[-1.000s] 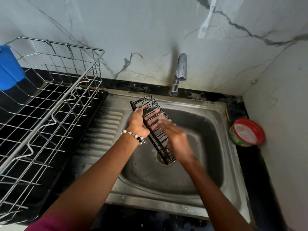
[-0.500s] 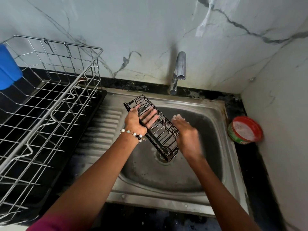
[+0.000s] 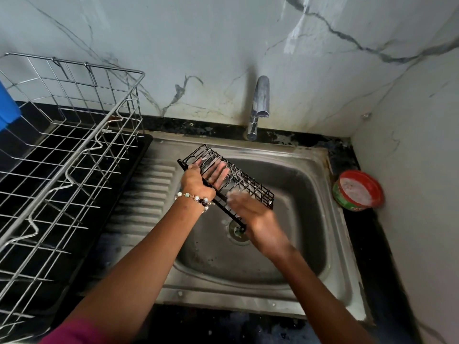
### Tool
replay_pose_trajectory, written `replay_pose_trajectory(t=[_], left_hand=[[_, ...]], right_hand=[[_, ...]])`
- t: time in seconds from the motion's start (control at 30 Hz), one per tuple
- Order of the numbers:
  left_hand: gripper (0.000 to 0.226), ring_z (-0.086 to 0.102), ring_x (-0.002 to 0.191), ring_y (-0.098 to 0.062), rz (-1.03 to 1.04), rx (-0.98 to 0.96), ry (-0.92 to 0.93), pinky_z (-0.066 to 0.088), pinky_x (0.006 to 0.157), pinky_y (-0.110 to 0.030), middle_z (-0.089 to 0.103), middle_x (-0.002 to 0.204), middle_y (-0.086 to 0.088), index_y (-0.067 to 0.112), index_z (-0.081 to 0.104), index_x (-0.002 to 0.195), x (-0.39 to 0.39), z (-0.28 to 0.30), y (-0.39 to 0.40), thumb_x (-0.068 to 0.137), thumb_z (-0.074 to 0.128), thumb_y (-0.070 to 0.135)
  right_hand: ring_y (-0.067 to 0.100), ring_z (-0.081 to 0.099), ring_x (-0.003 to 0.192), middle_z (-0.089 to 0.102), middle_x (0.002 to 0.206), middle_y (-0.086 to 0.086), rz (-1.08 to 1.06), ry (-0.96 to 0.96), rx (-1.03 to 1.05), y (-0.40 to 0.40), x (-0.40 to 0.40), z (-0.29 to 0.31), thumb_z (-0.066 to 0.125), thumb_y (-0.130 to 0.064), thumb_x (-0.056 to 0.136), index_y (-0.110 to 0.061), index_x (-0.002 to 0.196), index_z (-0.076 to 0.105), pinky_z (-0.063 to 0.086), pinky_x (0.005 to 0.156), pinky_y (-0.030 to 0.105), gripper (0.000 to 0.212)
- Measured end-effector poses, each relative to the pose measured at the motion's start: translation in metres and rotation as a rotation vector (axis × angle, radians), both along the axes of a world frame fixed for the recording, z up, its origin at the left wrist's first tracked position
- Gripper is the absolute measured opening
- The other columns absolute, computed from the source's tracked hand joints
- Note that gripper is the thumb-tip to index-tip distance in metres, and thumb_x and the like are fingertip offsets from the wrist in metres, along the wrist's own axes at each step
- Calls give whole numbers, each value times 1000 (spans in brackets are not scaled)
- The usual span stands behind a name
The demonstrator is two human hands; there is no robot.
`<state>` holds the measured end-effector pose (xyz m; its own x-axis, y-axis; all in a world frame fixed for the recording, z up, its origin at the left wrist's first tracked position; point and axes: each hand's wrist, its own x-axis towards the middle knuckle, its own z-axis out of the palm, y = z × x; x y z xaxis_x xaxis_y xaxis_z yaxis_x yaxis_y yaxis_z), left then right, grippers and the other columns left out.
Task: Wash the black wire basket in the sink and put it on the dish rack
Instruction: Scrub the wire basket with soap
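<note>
The black wire basket (image 3: 250, 187) is tilted over the steel sink (image 3: 285, 297), its low end near the drain (image 3: 237, 234). My left hand (image 3: 198, 178) grips its upper long edge, with the fingers lying inside against the wires. My right hand (image 3: 259, 220) is blurred and lies with fairly straight fingers against the basket's lower side. A pale smear shows at its fingertips. The steel wire dish rack (image 3: 74, 170) stands to the left of the sink on a black tray.
The tap (image 3: 259, 105) rises from the back rim, with no water visible. A round red tub of white paste (image 3: 357, 189) sits on the black counter at the right of the sink. A blue object (image 3: 7, 105) hangs at the rack's far left. The ribbed drainboard (image 3: 146, 202) lies between rack and basin.
The basket has turned so its open side faces more upward and its low end lifted slightly. My right hand slid from the basket's top face round to its lower end.
</note>
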<state>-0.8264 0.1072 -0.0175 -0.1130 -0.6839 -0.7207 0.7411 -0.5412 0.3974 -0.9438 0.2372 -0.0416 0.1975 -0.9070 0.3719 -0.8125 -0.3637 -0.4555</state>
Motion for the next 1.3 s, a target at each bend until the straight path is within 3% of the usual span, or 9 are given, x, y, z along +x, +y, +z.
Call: replay_pose_trajectory(t=[0.07,0.2,0.3,0.37,0.63,0.83,0.97,1.1,1.3], left_hand=[[28,71,54,-26,-31,-20,-10,58,46,-36,72,70,-18,21,57,110,3,1,1,105,33,33],[32,65,48,-16,-155,-71,-46,53,46,-24,75,84,-14,23,61,109,11,1,6,106,31,32],[33,55,42,-10,-240,-132,-32,48,45,-18,75,94,-11,25,62,102,14,1,12,105,31,32],[34,48,38,-8,-301,-165,-43,42,43,-15,75,90,-7,27,63,100,13,-1,16,105,30,34],[33,34,32,-5,-386,-262,-52,31,41,-12,75,90,-8,27,62,100,27,-3,9,105,30,34],[31,31,28,-2,-490,-319,-22,23,37,-12,74,92,-13,24,62,99,26,-10,17,104,32,33],[31,28,27,-3,-511,-340,-13,23,34,-11,73,89,-14,23,62,101,21,-15,16,103,33,35],[30,26,26,-3,-483,-353,-28,17,38,-11,73,79,-8,24,61,100,27,-13,9,102,34,36],[34,21,27,-3,-542,-339,-75,12,44,-16,75,84,-9,25,64,97,34,-12,11,104,32,36]], right_hand=[[22,56,119,63,123,15,91,-29,-15,-2,-13,6,39,2,76,2,113,68,29,112,21,47],[17,61,113,66,119,11,-439,-254,56,-28,-51,12,46,24,72,-2,110,69,31,104,7,52],[15,63,110,68,119,7,-590,-438,272,-47,-42,12,54,11,86,-8,117,67,41,105,25,39],[14,63,108,67,120,7,-635,-449,296,-53,-22,14,52,9,89,-9,119,66,36,101,16,38],[10,52,124,56,131,4,-270,-281,-18,-25,-11,7,39,26,60,-4,124,62,34,108,18,74],[25,63,104,68,116,15,-843,-444,247,-64,-19,22,48,12,88,-9,128,60,34,101,17,46],[20,67,96,69,115,11,-664,-424,1,-77,16,44,49,25,75,-6,123,62,44,94,15,59],[21,54,125,58,132,11,-328,-223,-169,-51,13,24,41,31,60,-4,125,61,33,109,18,77],[12,59,80,69,109,16,-781,-564,127,-76,-26,20,50,16,86,-3,125,60,41,91,7,45]])
